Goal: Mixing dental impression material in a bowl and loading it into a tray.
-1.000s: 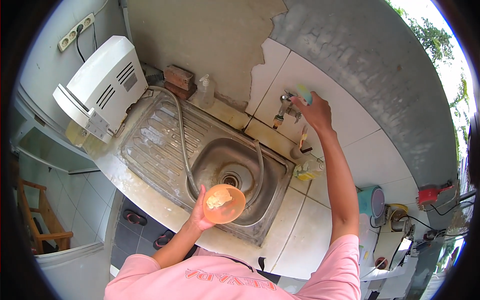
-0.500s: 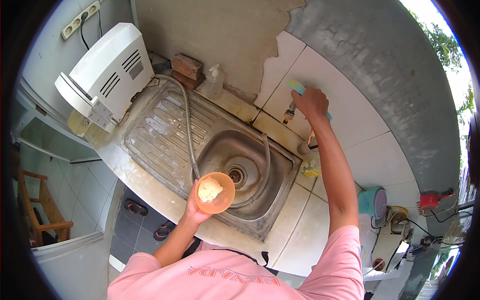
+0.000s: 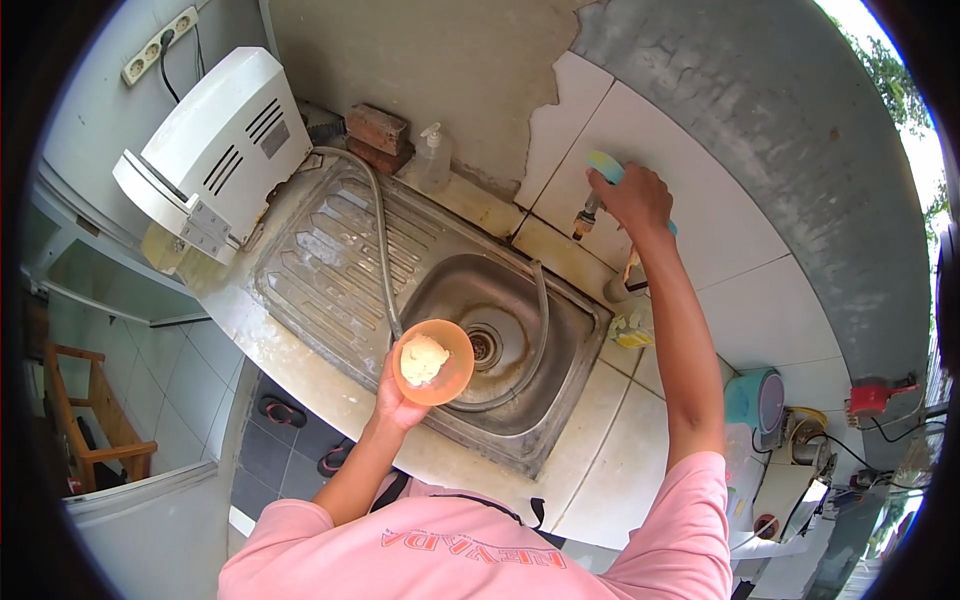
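Observation:
My left hand [image 3: 400,402] holds an orange plastic bowl [image 3: 456,372] by its side, over the near left edge of the sink [image 3: 480,262]. A pale, crumbly-looking lump [image 3: 423,358] sits in the bowl; I cannot tell what it is made of. My right arm reaches out to the tiled wall, where my right hand [image 3: 640,203] is closed on a light green and turquoise plastic thing [image 3: 604,165]. My hand covers most of that thing, so its kind is hidden. The brass-tipped tap [image 3: 587,217] juts out beside this hand. No water shows at its tip.
A grey hose [image 3: 380,250] crosses the ribbed drainboard and another lies in the basin. Behind the drainboard stand bricks [image 3: 377,135] and a clear pump bottle [image 3: 432,158]. A white appliance [image 3: 225,150] is at left, a turquoise container [image 3: 752,400] at right.
The view has shifted slightly. My left hand has carried the bowl a little away from me. My right hand stays beside the tap, still closed on the turquoise thing.

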Available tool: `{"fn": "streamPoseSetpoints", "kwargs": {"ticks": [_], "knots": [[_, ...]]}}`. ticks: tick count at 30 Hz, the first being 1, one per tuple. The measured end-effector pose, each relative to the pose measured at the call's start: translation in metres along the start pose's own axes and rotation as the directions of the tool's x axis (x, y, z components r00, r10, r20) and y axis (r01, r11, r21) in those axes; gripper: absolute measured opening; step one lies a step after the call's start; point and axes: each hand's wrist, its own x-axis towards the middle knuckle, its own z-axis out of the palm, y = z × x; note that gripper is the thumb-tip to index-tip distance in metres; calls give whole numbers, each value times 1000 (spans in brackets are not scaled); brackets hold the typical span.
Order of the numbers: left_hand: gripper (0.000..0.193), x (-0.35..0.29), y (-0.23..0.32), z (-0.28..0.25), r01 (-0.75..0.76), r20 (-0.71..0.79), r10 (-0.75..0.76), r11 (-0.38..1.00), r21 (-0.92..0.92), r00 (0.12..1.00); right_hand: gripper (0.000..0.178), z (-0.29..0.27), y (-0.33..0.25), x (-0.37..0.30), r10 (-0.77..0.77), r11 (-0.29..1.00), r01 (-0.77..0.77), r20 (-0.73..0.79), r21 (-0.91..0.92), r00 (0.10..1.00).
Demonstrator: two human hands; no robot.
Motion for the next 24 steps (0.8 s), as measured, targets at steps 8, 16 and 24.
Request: {"fn": "streamPoseSetpoints", "kwargs": {"ticks": [8, 16, 24], "knots": [[49, 18, 0, 20, -26, -122, 34, 997, 73, 992, 38, 15, 42, -50, 66, 870, 21, -158, 493, 985], [42, 134, -53, 59, 221, -52, -217, 972, 82, 975, 31, 10, 44, -120, -18, 919, -10, 69, 395, 997], [45, 199, -94, 100, 277, -232, -246, 954, 113, 941, 29, 2, 76, -148, -28, 931, -42, 185, 362, 982]]}}
